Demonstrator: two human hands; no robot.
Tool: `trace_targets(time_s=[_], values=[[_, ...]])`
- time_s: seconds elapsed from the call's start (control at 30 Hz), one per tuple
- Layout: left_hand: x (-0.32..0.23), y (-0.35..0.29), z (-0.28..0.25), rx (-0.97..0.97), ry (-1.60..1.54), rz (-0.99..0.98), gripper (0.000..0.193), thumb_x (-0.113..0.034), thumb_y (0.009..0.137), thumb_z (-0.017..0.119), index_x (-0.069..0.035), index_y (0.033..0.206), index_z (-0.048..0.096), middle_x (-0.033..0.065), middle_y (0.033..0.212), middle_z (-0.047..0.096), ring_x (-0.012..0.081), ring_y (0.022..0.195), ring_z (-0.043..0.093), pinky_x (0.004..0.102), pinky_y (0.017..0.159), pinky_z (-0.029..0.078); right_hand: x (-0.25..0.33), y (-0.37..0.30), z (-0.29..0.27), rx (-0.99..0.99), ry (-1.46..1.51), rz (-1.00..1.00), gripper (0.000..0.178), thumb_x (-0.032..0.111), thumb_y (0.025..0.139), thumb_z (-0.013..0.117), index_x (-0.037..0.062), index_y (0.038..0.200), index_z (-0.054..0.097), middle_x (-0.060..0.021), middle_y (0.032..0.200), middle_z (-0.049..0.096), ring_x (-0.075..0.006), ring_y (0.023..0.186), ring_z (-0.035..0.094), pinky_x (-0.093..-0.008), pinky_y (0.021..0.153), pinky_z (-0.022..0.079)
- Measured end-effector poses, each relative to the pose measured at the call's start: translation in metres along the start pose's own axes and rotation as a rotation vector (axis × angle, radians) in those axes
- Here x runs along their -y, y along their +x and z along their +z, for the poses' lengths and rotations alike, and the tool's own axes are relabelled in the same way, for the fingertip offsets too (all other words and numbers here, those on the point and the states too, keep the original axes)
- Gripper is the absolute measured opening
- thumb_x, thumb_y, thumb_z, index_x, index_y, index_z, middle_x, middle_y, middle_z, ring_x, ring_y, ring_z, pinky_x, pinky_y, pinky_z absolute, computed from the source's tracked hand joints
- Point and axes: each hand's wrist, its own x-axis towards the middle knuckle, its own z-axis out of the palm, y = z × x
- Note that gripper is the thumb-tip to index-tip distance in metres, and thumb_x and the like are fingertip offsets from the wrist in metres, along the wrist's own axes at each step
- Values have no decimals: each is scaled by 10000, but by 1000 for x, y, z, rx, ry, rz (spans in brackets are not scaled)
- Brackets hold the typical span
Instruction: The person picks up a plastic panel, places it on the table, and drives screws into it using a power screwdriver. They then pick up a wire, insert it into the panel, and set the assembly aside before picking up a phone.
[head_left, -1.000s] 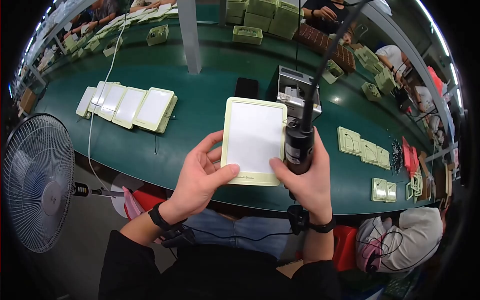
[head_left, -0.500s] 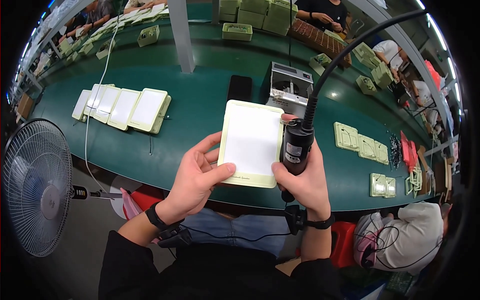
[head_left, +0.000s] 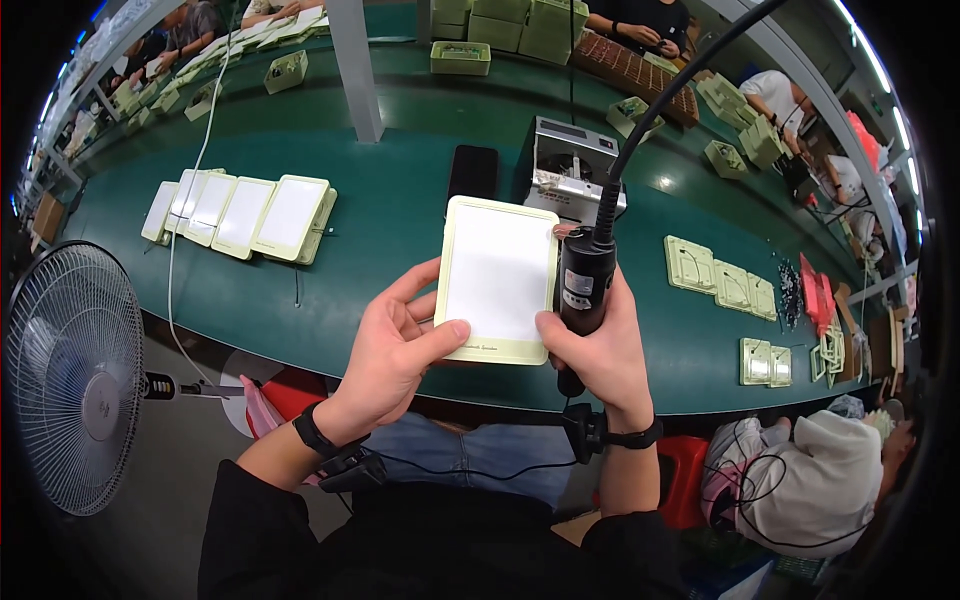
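A flat panel (head_left: 498,275) with a white face and pale-green frame is held up in front of me, above the bench's near edge. My left hand (head_left: 385,345) pinches its lower left side, thumb on the face and fingers behind. With my right hand (head_left: 608,360) I grip its lower right side, thumb at the frame. That same hand also holds a black electric screwdriver (head_left: 586,285), upright against the panel's right edge, its thick cable rising to the upper right. The fingers behind the panel are hidden.
On the green bench (head_left: 390,240) lie overlapping similar panels (head_left: 290,220) at left, a black phone (head_left: 474,172), and a silver boxy machine (head_left: 570,170). Pale-green casings (head_left: 690,262) lie right, near a red bag (head_left: 815,300). A fan (head_left: 85,390) stands left; a person (head_left: 830,470) sits right.
The panel and screwdriver have shifted slightly left and up relative to my view, with both hands keeping their grip. The person at right has leaned a little.
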Motion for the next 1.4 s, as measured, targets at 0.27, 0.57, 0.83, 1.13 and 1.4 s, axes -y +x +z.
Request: trace_targets(time_s=[0.27, 0.57, 0.83, 1.13, 1.4], values=[[6, 1, -6, -24, 6, -11, 657, 3, 936, 672, 70, 1504, 347, 204, 1322, 646, 215, 1136, 690, 355, 961, 593, -6, -3, 1, -22, 8, -28, 626, -27, 833, 693, 61, 1406, 456, -25, 930, 590, -77, 654, 567, -237, 542, 468], [22, 11, -34, 213, 1364, 804, 497, -60, 907, 703, -50, 1384, 565, 166, 1316, 667, 271, 1147, 689, 375, 925, 591, 0, -3, -72, -438, 130, -461, 183, 91, 942, 672, 26, 1040, 532, -36, 681, 533, -146, 501, 539, -289, 473, 439], [74, 5, -9, 596, 1941, 859, 414, -157, 874, 701, -82, 1278, 649, 144, 1298, 667, 336, 1218, 648, 427, 962, 576, -18, 93, -98, -451, 111, -656, 98, 33, 945, 657, 1, 994, 579, -36, 700, 570, -119, 497, 537, -265, 469, 421], [74, 18, 7, 561, 1834, 558, 547, -314, 876, 740, -53, 1333, 591, 156, 1330, 616, 308, 1202, 611, 444, 1053, 507, -37, 115, -97, -393, 132, -592, 69, 2, 934, 640, -1, 943, 572, -26, 661, 572, -106, 489, 535, -262, 452, 410], [60, 67, 23, 669, 1906, 468, 712, -371, 820, 798, 28, 1352, 541, 130, 1343, 566, 268, 1190, 575, 466, 1158, 406, -44, 114, -96, -404, 31, -700, 80, -9, 922, 648, -5, 933, 568, -22, 646, 570, -105, 471, 518, -259, 446, 398]])
